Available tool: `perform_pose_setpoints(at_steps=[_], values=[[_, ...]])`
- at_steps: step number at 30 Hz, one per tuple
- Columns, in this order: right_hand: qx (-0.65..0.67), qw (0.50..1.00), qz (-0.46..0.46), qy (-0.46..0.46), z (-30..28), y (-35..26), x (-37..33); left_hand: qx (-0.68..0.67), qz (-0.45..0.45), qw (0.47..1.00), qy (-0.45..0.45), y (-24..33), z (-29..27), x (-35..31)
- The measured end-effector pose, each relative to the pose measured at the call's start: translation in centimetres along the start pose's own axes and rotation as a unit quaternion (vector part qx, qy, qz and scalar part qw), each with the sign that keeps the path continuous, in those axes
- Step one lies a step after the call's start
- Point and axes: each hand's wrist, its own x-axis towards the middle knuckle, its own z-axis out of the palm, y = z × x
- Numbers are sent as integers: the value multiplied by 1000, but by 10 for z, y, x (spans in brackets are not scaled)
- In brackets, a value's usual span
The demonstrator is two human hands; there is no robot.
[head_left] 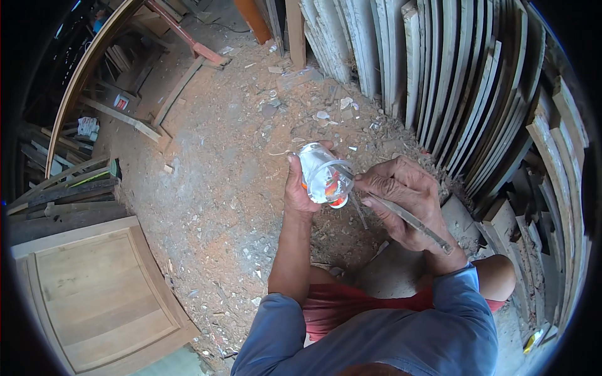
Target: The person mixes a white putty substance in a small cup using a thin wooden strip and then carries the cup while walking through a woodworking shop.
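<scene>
My left hand [297,187] is wrapped round a small whitish plastic container [318,170] with orange-red print, thumb up along its near left side. A pale, ring-like rim or band curves across the container's right part; I cannot tell whether it is a lid. My right hand [409,188] is closed just right of the container, its thumb and fingers bent together at the rim. A thin, flat greyish-brown stick [414,222] lies slanted across that hand, held by the fingers. Between the hands hangs a narrow clear strip [359,210], its nature unclear.
Many wooden boards [433,81] lean upright along the right side. A panelled wooden door [106,285] rests at the lower left. Timber scraps [69,182] and a wooden frame [135,122] stand left. Shavings and chips litter the dirt floor [213,156].
</scene>
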Motion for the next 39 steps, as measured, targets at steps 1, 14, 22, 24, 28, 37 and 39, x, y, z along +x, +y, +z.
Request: perform_pose_setpoints(at_steps=[1, 14, 22, 24, 28, 37, 39], values=[[-14, 1000, -28, -5, 4, 5, -2, -2, 3, 1000, -9, -1, 6, 1], [51, 998, 15, 45, 19, 23, 2, 8, -6, 1000, 21, -8, -7, 6], [293, 901, 285, 145, 51, 49, -24, 93, 22, 992, 78, -16, -4, 9], [396, 832, 342, 185, 64, 59, -30, 96, 24, 992, 74, -14, -11, 10], [508, 744, 376, 216, 70, 74, -39, 107, 17, 992, 59, -9, -14, 7], [594, 675, 356, 256, 55, 84, -53, 105, 22, 990, 89, -8, -19, 7], [593, 679, 342, 266, 50, 84, -56, 109, 33, 990, 78, -8, -16, 8]])
